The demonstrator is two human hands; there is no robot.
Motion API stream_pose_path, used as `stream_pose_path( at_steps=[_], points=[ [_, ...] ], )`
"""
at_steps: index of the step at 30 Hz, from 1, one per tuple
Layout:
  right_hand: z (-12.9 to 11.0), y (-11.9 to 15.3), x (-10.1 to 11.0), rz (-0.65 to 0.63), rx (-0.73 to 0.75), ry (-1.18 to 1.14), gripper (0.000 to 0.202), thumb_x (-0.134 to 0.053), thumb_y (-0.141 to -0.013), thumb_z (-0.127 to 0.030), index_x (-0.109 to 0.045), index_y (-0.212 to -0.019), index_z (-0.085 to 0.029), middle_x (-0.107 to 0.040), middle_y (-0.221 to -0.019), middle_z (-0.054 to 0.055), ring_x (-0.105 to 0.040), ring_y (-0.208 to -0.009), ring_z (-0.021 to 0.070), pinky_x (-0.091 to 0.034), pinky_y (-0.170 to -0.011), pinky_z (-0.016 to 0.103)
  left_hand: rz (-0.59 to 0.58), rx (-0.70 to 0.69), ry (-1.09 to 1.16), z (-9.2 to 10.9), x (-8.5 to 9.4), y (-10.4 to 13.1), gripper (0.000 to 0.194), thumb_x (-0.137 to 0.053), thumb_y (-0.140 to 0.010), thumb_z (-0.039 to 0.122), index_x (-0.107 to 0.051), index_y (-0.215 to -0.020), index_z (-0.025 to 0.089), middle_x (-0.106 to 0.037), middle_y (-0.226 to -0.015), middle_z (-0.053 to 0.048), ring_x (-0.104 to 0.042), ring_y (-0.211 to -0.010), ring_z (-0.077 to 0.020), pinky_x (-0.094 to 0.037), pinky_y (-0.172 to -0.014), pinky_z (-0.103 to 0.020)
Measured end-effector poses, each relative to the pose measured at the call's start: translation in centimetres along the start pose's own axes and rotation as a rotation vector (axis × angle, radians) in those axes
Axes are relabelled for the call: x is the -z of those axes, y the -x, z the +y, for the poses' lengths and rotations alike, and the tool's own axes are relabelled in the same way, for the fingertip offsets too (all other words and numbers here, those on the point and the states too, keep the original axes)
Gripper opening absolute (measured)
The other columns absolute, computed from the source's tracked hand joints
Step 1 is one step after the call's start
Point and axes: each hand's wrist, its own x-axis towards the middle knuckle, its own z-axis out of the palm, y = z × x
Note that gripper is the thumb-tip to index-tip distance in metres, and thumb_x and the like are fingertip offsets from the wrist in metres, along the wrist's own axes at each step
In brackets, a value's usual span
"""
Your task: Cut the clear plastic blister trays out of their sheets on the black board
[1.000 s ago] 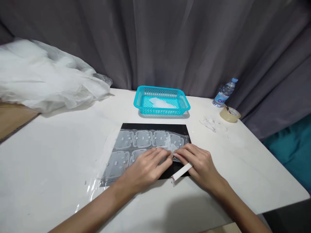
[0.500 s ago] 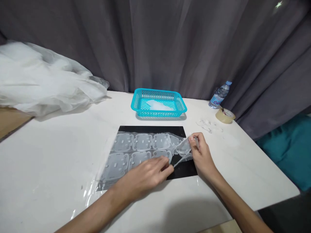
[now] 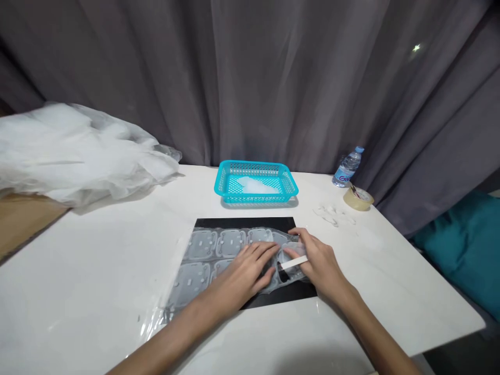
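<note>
**Flat on the left, gripping on the right**

The clear moulded sheet (image 3: 201, 246) lies across the black board (image 3: 244, 222), its uneven end towards my right. To do this well, I'd press evenly with my left hand (image 3: 250, 268) so the thin plastic doesn't shift, and make only small, gentle movements at that end. My left grip is released: palm down on the sheet, fingers stretched, thumb apart. The white strip (image 3: 294, 262) is grasped in my curled right hand (image 3: 322, 263); whether I'm pinching plastic too, I can't tell.
</note>
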Motion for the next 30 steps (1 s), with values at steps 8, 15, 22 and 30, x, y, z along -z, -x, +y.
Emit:
stream_pose_path(
  at_steps=[8,15,22,30],
  points=[
    [0.9,0.0,0.6,0.061,-0.304,-0.268,0.022,-0.058,-0.098,-0.038,-0.066,-0.083,-0.024,-0.072,-0.08,0.001,-0.067,-0.077,0.0232,-0.044,-0.07,0.031,0.014,-0.127,-0.141,-0.6,-0.9,0.3,0.036,-0.054,-0.106,0.022,-0.064,-0.14,0.021,-0.068,-0.143,-0.011,-0.059,-0.134,-0.0285,-0.053,-0.109,-0.051],
    [3.0,0.4,-0.1,0.273,-0.462,-0.335,0.036,-0.051,-0.101,-0.056,-0.054,-0.087,-0.023,-0.053,-0.068,-0.004,-0.047,-0.058,0.0177,-0.037,-0.058,0.029,-0.02,-0.111,-0.159,-0.1,-0.5,0.4,0.036,-0.055,-0.105,0.02,-0.062,-0.141,0.02,-0.068,-0.143,-0.011,-0.06,-0.134,-0.0283,-0.054,-0.107,-0.05],
    [1.8,0.7,0.3,0.224,-0.355,-0.383,0.034,-0.054,-0.102,-0.053,-0.058,-0.089,-0.022,-0.058,-0.078,-0.002,-0.053,-0.068,0.0175,-0.041,-0.066,0.029,-0.08,-0.046,-0.041,0.0,0.3,0.2,0.03,-0.05,-0.109,0.025,-0.065,-0.135,0.02,-0.069,-0.138,-0.009,-0.059,-0.132,-0.0272,-0.049,-0.111,-0.047],
    [1.0,1.3,1.0,0.166,-0.065,-0.387,0.015,-0.06,-0.104,-0.035,-0.066,-0.097,-0.024,-0.065,-0.086,0.0,-0.06,-0.078,0.0185,-0.045,-0.075,0.031,-0.144,0.012,0.263,0.1,1.4,-4.1,0.035,-0.052,-0.108,0.044,-0.061,-0.136,0.025,-0.061,-0.135,-0.009,-0.056,-0.127,-0.0271,-0.044,-0.112,-0.046]
  ],
)
